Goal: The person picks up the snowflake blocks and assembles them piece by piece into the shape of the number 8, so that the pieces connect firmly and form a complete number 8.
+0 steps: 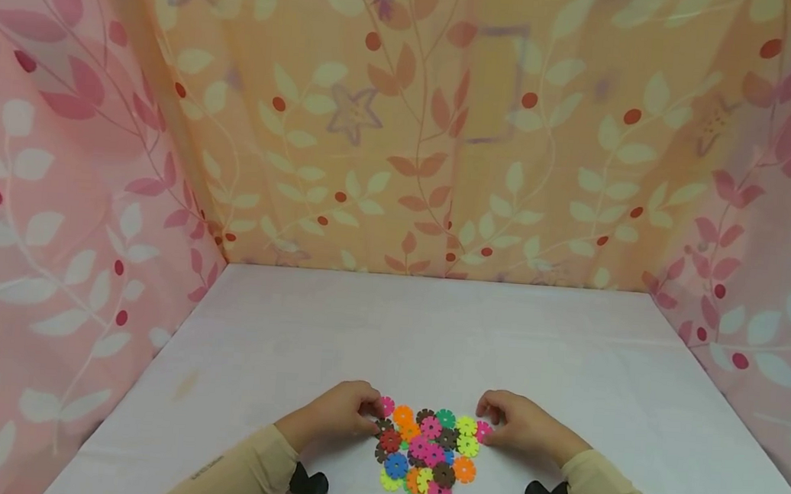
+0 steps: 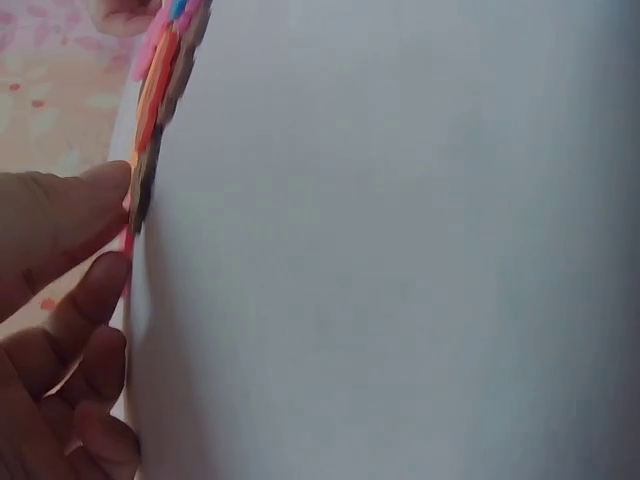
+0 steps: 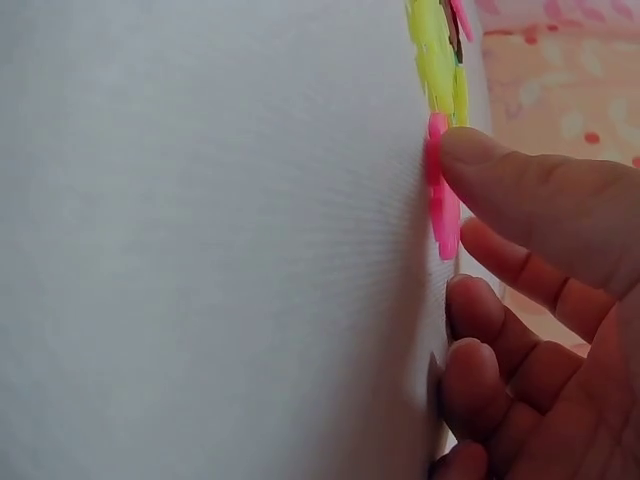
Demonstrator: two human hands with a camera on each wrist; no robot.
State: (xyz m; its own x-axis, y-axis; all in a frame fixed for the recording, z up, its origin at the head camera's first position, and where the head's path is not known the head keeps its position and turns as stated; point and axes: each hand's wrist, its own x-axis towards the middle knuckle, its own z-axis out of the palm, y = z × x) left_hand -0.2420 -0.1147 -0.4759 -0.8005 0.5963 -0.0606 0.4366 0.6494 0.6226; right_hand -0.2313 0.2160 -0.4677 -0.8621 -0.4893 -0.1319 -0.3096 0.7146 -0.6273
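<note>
A flat cluster of colourful snowflake discs (image 1: 425, 452) lies on the white table (image 1: 431, 334) near its front edge. My left hand (image 1: 372, 412) sits at the cluster's upper left, where thumb and forefinger pinch a pink disc (image 1: 386, 406). In the left wrist view the left hand (image 2: 118, 215) closes on the thin edge of that pink disc (image 2: 128, 240). My right hand (image 1: 489, 426) is at the upper right and pinches another pink disc (image 1: 483, 431). Close up, the right hand (image 3: 462, 200) has its thumb on this pink disc (image 3: 440, 205), beside yellow-green discs (image 3: 435, 55).
Leaf-patterned curtains (image 1: 403, 140) enclose the table on the left, back and right. Black wrist-camera mounts (image 1: 308, 486) hang under both sleeves. The white cloth stretches bare behind the cluster to the back wall.
</note>
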